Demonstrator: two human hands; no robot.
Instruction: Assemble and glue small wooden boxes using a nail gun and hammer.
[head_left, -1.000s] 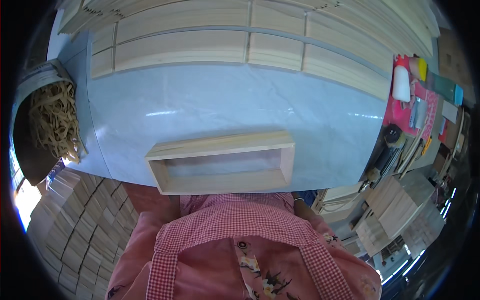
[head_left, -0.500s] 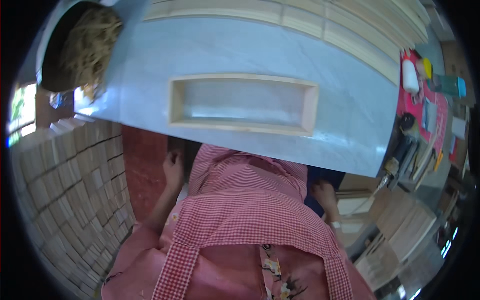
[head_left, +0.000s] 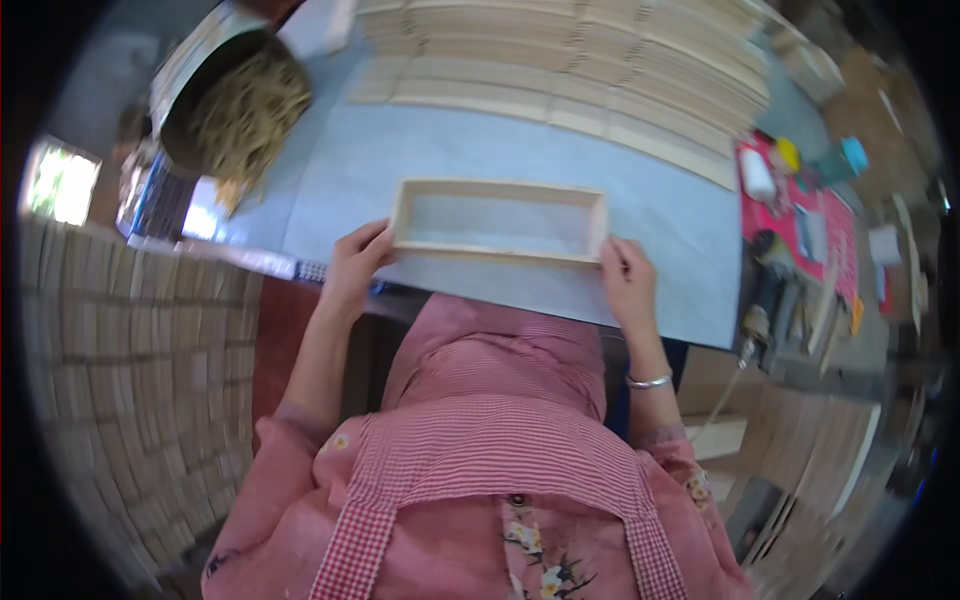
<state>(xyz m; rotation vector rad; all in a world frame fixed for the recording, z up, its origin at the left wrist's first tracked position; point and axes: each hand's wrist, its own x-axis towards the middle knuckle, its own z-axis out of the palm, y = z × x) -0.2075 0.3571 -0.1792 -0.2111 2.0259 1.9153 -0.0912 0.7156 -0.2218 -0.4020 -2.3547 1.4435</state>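
A long rectangular frame of pale wood [head_left: 495, 254] lies on the light blue-grey tabletop [head_left: 480, 285], the table surface showing through its middle. At its left end, my left hand [head_left: 360, 262] has its fingers closed on the near corner. My right hand [head_left: 628, 280] grips the near right corner in the same way, a silver bangle on that wrist. Parts of the fingertips on both hands are hidden against the wood.
Stacked wooden strips [head_left: 560, 70] cover the table's far side. A bin of wood shavings [head_left: 245, 110] stands far left, above stacked wooden blocks [head_left: 140, 370]. On the right are a white bottle [head_left: 757, 176], a teal bottle [head_left: 842, 162] and a corded tool [head_left: 765, 300].
Both hands have risen from below the table edge and taken hold of the wooden frame's ends. The view has shifted, showing more of the stacked strips.
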